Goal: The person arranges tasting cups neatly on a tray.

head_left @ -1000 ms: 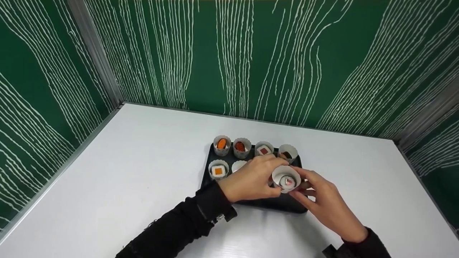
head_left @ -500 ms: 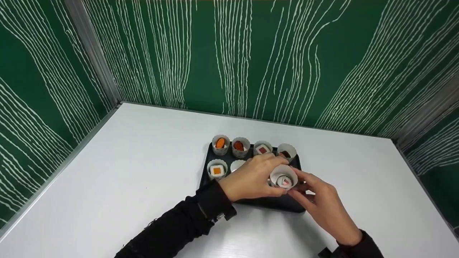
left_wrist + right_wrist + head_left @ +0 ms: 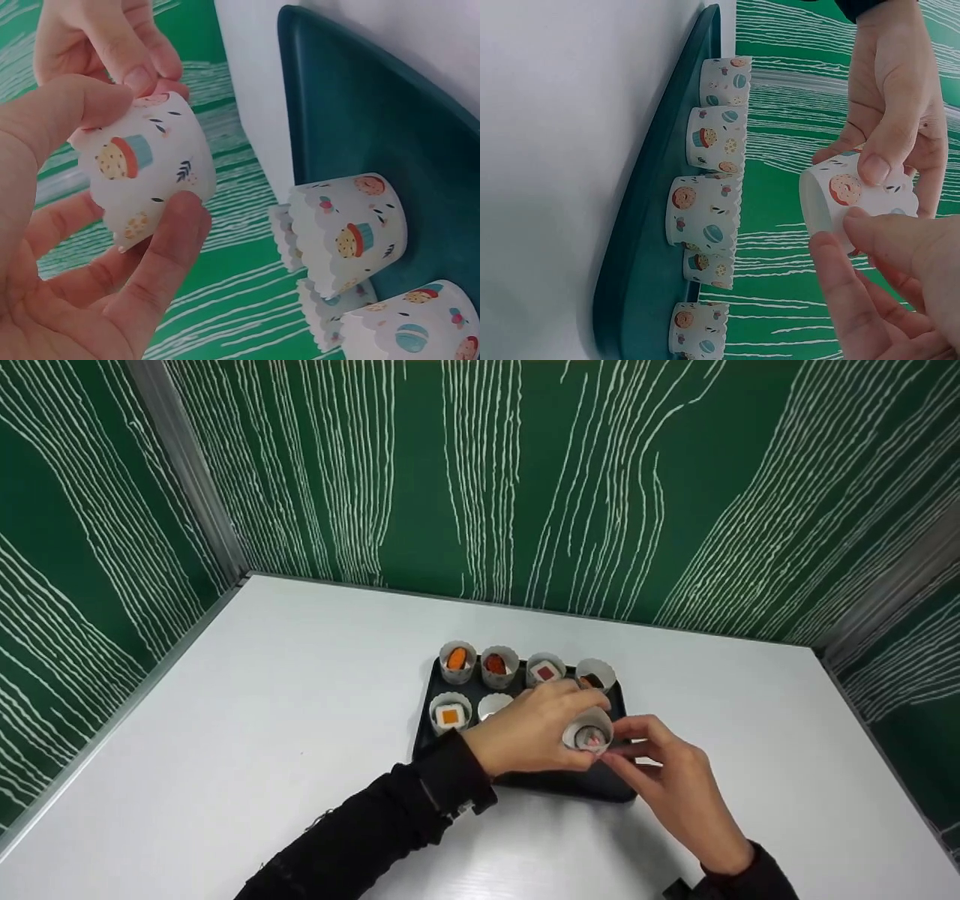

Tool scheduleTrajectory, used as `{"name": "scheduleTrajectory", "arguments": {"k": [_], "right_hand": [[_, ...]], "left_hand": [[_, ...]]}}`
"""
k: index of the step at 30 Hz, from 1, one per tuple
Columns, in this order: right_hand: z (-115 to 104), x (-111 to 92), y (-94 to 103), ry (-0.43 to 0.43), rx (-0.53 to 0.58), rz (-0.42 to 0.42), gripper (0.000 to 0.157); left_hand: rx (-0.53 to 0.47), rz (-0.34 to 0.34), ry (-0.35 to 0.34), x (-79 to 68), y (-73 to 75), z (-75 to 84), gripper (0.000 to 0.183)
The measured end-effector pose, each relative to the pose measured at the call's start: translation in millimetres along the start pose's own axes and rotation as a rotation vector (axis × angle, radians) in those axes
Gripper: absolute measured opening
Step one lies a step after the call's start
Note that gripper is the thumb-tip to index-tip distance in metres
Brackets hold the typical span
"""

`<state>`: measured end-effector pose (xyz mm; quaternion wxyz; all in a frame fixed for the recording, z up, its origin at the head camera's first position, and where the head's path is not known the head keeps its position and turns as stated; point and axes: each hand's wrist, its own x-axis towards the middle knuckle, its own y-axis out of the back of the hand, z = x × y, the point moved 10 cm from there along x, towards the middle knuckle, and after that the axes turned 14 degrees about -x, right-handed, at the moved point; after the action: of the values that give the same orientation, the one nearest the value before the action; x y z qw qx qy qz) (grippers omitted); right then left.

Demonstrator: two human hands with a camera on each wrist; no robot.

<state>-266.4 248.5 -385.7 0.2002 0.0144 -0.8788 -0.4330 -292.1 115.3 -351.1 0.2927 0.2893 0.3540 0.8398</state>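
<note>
Above the front right of a dark tray (image 3: 525, 789), a paper cupcake cup (image 3: 594, 729) with a printed pattern is held in the air by both hands. Inside the cup lies a small round white piece with a pink centre, like a sushi roll (image 3: 591, 738). My left hand (image 3: 529, 727) grips the cup's side, thumb and fingers curled round it near the scalloped rim. With thumb and fingertips, my right hand (image 3: 675, 780) pinches the cup by its base edge. In the right wrist view the cup (image 3: 847, 191) is tilted, its base facing left.
More paper cups stand on the tray. The back row holds an orange-topped piece (image 3: 456, 658), a red-topped piece (image 3: 496, 664), a white piece with a red square (image 3: 545, 671) and a dark piece (image 3: 591, 681). A front cup (image 3: 450, 715) holds an orange-centred piece. Green panels edge the white table (image 3: 315, 660).
The held cup has tilted and turned a little in the fingers. My right fingertips have shifted slightly along it towards its base. The cups on the tray stay in place.
</note>
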Motion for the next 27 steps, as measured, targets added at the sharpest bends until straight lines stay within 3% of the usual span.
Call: {"name": "scheduleTrajectory", "arguments": {"k": [4,11,18,27], "right_hand": [[4,-2,1.4,-0.015,-0.023,-0.007,0.030],[13,-9,2.6,-0.009,-0.071,-0.047,0.024],[18,-20,1.3,0.031,-0.097,-0.078,0.019],[25,-30,-1.2,0.075,-0.108,-0.105,0.013]], "left_hand": [[-0.007,-0.045,0.001,5.8,-1.5,0.5,0.053],[0.010,-0.121,0.097,21.2,-8.4,-9.0,0.055],[0.113,-0.151,0.058,45.2,-22.3,-13.1,0.048],[0.198,-0.209,0.074,68.4,-46.0,-20.0,0.035]]}}
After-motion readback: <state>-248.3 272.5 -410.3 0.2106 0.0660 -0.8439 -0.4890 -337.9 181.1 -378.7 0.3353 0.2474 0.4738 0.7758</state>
